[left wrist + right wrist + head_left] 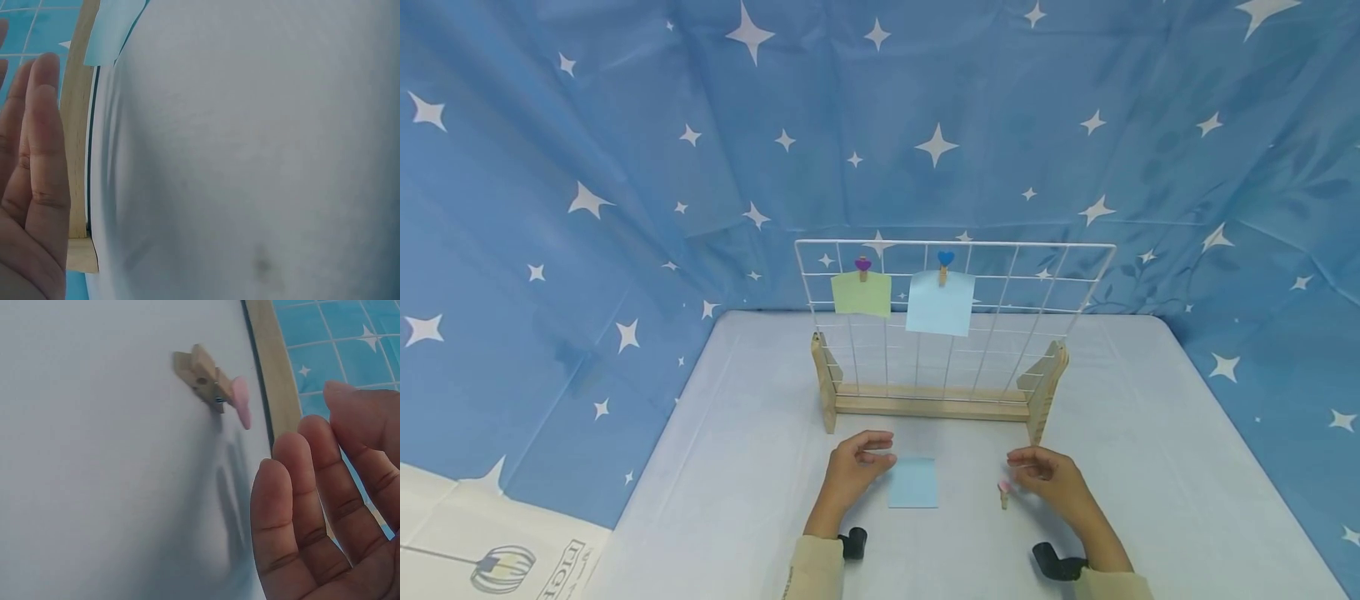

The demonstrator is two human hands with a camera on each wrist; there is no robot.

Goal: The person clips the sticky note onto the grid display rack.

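My left hand (859, 463) hovers by the upper left corner of a light blue square paper (913, 483) on the white table. Its fingers are loosely bent with nothing between them; in the left wrist view the fingers (47, 144) are extended. My right hand (1051, 477) is beside a small wooden clothespin (203, 378) with a pink heart (241, 400), which lies on the table. Those fingers are relaxed and hold nothing. Behind both hands stands a white wire grid rack (1000, 243). On it hang a green paper (861, 296) and another light blue paper (940, 307).
A purple heart clothespin (863, 267) clips the green paper, and a blue heart clothespin (945, 265) clips the hanging blue one. The rack's wooden base (925, 407) rests on the table. Star-patterned blue cloth (850, 125) covers the back and sides. Printed fabric (482, 542) lies at lower left.
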